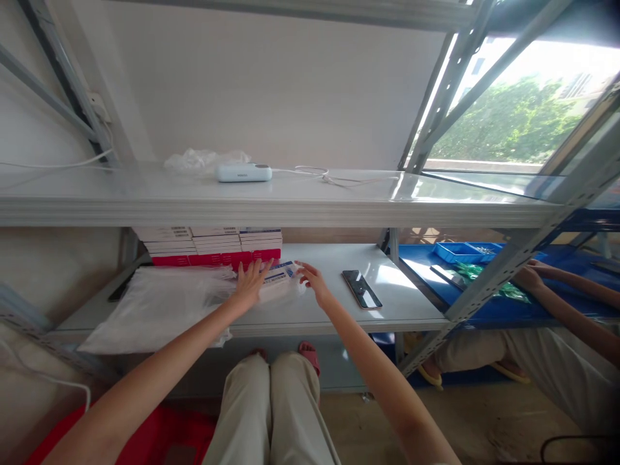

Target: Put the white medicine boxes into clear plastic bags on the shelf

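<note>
A small white box with blue print [281, 274] lies on the lower shelf, apparently inside a clear plastic bag [271, 292]. My left hand [249, 284] rests at its left end, fingers spread, some of them over the plastic. At the other end is my right hand [314, 281], fingers loosely bent and apart, the tips at the box's corner. Whether those tips touch it is hard to see. Behind my left hand stand stacked white boxes [216, 243] with red boxes [213, 259] along their bottom. A pile of clear plastic bags [165, 300] lies left of my left hand.
A dark phone [361, 289] lies right of my right hand. Above, the upper shelf [290, 213] carries a pale blue device [244, 172] with a white cable. Beyond the right post [494, 274], another person's hands [529, 278] work beside green packets [489, 279] and blue trays [460, 252].
</note>
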{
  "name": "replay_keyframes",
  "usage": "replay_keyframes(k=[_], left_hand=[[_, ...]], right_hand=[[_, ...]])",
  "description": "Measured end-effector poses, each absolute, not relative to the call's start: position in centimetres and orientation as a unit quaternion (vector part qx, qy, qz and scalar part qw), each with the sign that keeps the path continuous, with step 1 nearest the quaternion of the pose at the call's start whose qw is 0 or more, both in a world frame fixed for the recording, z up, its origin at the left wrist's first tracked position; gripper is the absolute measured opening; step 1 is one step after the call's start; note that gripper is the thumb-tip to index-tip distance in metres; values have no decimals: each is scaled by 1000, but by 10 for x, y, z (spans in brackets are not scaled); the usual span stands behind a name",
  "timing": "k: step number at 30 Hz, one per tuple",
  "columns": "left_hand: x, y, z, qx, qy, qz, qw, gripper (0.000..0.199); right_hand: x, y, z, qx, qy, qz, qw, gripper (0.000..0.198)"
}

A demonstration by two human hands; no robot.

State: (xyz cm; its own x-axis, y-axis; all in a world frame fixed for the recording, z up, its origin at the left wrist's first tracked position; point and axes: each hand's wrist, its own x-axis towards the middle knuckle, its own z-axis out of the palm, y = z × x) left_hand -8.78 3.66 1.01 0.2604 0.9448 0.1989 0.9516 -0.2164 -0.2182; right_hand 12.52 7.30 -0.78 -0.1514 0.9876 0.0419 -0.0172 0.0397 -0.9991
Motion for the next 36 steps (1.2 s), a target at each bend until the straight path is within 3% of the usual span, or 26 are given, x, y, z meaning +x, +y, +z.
replay_keyframes(k=[6, 8, 10, 18, 21, 25, 30, 33, 36], left_hand=[[-107, 29, 34, -742, -666, -18, 82, 62], [-114, 31, 41, -740, -670, -30, 53, 40], [-120, 34, 47, -732, -678, -52, 39, 31], [-136, 34, 46, -672, -709, -211, -35, 27], [-132, 30, 39, -704, -677, -213, 29, 30], [-108, 33, 34, -784, -568, -202, 153, 50], [-84, 59, 35, -836, -536, -56, 107, 41], [-85, 72, 38, -824, -559, -28, 86, 37], [-90, 79, 40, -823, -560, -42, 83, 34]], right_hand=[[123, 82, -8, -402, -544, 523, 518, 64], [120, 85, -11, -383, -560, 513, 527, 66], [119, 88, -14, -366, -580, 491, 538, 64], [119, 93, -17, -382, -523, 440, 622, 52], [118, 98, -20, -381, -521, 438, 626, 43], [117, 110, -21, -433, -485, 474, 594, 46], [121, 123, -23, -364, -517, 541, 554, 64], [125, 133, -26, -355, -590, 489, 535, 76], [129, 146, -28, -410, -687, 373, 469, 55]])
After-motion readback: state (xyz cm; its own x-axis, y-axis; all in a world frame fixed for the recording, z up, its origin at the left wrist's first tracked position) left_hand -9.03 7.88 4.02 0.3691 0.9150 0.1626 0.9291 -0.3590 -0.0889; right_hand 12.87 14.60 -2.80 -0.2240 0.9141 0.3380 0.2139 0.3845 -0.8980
